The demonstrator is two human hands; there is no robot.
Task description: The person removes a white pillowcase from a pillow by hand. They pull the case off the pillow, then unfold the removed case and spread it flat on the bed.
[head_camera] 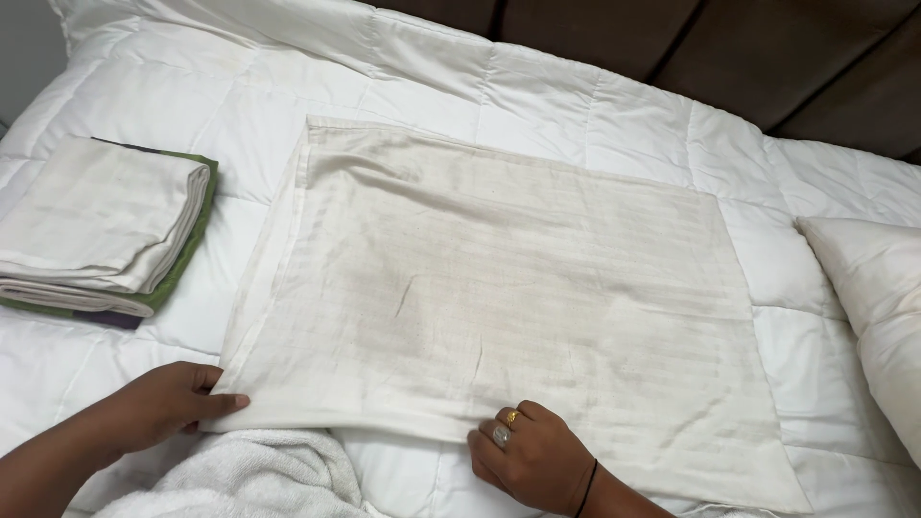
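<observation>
Cream pillowcase (499, 288) flat on white quilt (614, 105)—near edge pinched by left hand (168, 403) and right hand (528, 456). Thin cloth, uneven pull—likely skewed fold; could snag on towel (249, 475) below.

Bedroom, white quilted duvet (595, 105), pillow (878, 297), dark padded headboard (729, 48)

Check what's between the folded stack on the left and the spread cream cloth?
Only bare white quilt separates the folded stack from the cream cloth; nothing lies on that strip in the head view.
</observation>
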